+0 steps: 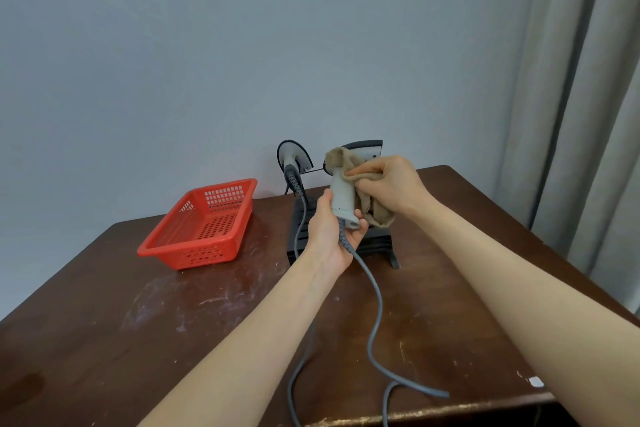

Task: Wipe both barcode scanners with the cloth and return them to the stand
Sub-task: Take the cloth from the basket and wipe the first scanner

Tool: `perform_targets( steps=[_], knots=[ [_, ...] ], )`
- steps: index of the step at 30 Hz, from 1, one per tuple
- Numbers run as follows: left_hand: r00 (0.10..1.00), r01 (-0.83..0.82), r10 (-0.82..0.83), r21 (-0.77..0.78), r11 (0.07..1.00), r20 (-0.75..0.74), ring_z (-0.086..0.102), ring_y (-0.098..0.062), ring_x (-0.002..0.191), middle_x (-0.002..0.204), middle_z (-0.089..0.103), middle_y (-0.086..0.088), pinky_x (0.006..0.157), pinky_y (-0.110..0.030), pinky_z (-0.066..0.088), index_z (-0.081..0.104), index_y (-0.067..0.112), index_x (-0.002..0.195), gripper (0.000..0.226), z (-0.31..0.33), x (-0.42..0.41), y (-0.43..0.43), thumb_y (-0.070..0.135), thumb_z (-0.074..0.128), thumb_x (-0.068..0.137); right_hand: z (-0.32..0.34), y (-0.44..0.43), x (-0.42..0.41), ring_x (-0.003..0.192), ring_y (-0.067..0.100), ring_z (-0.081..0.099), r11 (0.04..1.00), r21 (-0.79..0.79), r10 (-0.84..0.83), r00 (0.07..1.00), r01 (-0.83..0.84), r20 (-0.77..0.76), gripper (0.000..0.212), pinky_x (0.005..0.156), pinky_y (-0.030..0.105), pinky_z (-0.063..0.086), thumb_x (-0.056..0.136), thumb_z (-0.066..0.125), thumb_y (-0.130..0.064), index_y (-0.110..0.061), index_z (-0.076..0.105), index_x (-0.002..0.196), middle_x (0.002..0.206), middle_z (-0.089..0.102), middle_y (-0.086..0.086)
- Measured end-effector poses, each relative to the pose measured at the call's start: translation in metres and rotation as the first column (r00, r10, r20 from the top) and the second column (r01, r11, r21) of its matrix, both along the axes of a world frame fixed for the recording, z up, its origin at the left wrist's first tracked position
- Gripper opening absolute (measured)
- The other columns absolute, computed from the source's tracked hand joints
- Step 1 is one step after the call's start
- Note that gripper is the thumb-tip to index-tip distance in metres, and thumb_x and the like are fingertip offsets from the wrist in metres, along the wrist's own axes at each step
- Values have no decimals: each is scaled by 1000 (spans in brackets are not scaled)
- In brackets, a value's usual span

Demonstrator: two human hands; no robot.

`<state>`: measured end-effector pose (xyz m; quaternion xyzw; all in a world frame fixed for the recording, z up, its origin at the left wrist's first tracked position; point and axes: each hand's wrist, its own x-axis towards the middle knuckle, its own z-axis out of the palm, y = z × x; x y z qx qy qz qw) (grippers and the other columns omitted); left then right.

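Grey-blue wall backs a dark brown desk, whose top is scuffed with pale marks. At the left of the desk sits a red plastic basket with slotted walls; its perforated floor shows from side to side.

Right of the basket, a first scanner stands head-up at the back left of a black stand. It is pale grey with dark trim, and its grey cable drops down across the stand toward the near edge of the desk.

The left hand is raised over the stand. Its grip is clenched round the base of a second scanner, with fingers curled under the butt and the thumb lying up the handle's left side. This scanner's ribbed grey handle is upright. Its dark-trimmed head peeks out at the top, partly covered by a tan cloth.

The cloth drapes over the neck of the scanner and hangs bunched to the right of the handle. The right hand has a closed grip on the cloth, pinching it against the upper handle.

From the handle's base a second grey cable snakes across the desk toward the front right. A small white scrap lies near the right edge. Pale grey curtain hangs at the far right.
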<state>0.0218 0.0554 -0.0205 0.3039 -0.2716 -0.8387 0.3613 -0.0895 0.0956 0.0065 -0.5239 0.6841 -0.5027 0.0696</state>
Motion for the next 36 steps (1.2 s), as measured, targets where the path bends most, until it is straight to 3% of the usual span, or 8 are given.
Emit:
perform_targets(
  steps=[6,10,13,19,25,30,33,36],
  knots=[
    [995,54,-52,18,998,-88,52,-9,40,63,60,-4,34,-16,41,61,9,89,36,-3,4,-7,41,46,96,-1,14,14,78,1,63,953,98,284,957,-288,59,22,74,9,48,77,65,-4,-21,77,86,87,72,-3],
    [994,68,-61,81,994,-87,49,-10,37,71,55,-7,34,-16,42,57,7,99,36,-7,1,-5,41,49,95,-4,4,3,84,0,59,991,74,115,993,-115,-3,20,70,5,42,82,64,-9,-22,77,89,82,67,-17],
    [993,71,-59,112,991,-102,49,-12,37,74,52,-8,35,-17,44,55,6,106,36,-9,0,-6,40,50,95,-6,-2,-2,95,3,59,999,45,12,1000,-11,-4,18,81,16,45,85,63,-14,-20,76,96,96,69,-9],
    [993,56,-46,89,994,-108,54,-9,38,65,60,-4,37,-18,48,61,8,96,37,-12,-1,-9,42,48,95,-2,7,5,84,-2,63,935,179,309,951,-306,16,16,78,10,46,81,66,-12,-19,77,90,87,71,-11],
    [993,40,-27,114,993,-114,61,-13,47,80,60,-10,40,-24,52,56,4,118,44,-18,-4,-7,41,50,95,-6,-7,-3,97,4,57,998,43,38,999,-37,-25,18,82,17,42,86,62,-15,-23,75,95,96,68,-11],
    [996,35,-31,51,998,-83,59,-10,42,63,62,-5,39,-21,50,61,8,96,37,-19,3,-9,42,49,95,-3,6,6,85,9,67,916,219,344,939,-336,-1,17,76,13,50,83,64,-9,-18,76,91,89,73,-1],
    [994,54,-45,84,995,-104,58,-12,41,71,59,-9,39,-22,51,58,4,107,39,-19,1,-4,40,49,96,-5,-1,-1,87,-2,60,983,119,147,988,-141,-52,17,85,19,46,85,62,-12,-20,76,92,90,70,-14],
    [990,57,-45,92,994,-131,59,-13,42,76,58,-10,38,-23,51,54,4,115,40,-20,-1,-5,38,48,96,-8,-6,0,102,8,59,999,46,-4,995,8,-96,19,91,26,47,86,60,-15,-22,75,96,108,70,-5]
  ],
)
